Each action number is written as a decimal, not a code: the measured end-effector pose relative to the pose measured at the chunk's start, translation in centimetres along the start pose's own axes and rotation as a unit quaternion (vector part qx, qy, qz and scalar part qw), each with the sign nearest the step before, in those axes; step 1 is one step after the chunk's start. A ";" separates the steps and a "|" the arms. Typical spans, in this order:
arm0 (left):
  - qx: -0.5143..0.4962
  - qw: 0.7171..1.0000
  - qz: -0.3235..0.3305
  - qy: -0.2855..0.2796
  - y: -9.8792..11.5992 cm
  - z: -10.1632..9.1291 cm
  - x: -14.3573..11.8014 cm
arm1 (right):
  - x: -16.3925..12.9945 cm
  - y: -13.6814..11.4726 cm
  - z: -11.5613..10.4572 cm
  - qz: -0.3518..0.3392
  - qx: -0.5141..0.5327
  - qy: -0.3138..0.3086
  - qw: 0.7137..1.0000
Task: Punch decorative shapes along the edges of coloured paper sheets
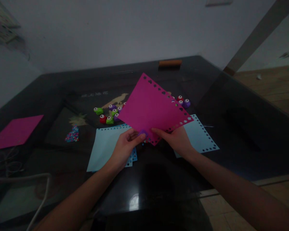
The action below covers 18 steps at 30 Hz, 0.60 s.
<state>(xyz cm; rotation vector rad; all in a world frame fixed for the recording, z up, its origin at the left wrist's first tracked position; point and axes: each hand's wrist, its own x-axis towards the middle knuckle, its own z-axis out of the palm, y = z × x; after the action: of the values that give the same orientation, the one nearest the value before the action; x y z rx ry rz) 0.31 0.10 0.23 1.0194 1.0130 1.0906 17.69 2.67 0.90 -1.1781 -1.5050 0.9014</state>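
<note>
Holding a magenta paper sheet (152, 107) with a punched border above the dark glass table (231, 128), the right hand (177, 139) pinches its lower edge while the left hand (125, 146) grips a small purple punch (143, 133) at six o'clock. Punching appears under way; lining up the next hole calls for care.

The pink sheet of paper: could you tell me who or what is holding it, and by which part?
Both hands hold the pink sheet at its near corner: the right hand pinches the edge, the left hand presses a small purple punch there.
</note>
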 end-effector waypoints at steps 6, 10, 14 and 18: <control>0.029 0.999 0.012 0.031 0.1 0.4 -0.3 | -0.1 -0.1 0.0 0.009 -0.005 0.005 1.000; 0.055 0.998 0.014 0.036 0.1 0.4 -0.2 | 0.0 -0.2 0.0 0.003 -0.002 0.003 1.000; 0.046 0.998 -0.010 0.033 0.2 0.3 -0.1 | 0.2 -0.2 -0.2 -0.004 -0.005 -0.001 1.000; 0.036 0.998 -0.037 0.023 0.2 0.2 -0.1 | 0.2 -0.2 -0.2 -0.004 -0.006 -0.005 1.000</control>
<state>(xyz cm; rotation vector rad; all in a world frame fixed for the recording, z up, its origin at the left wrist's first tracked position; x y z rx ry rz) 0.48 -0.02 0.45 1.0111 1.1249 1.0276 17.87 2.86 1.17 -1.1779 -1.5248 0.8960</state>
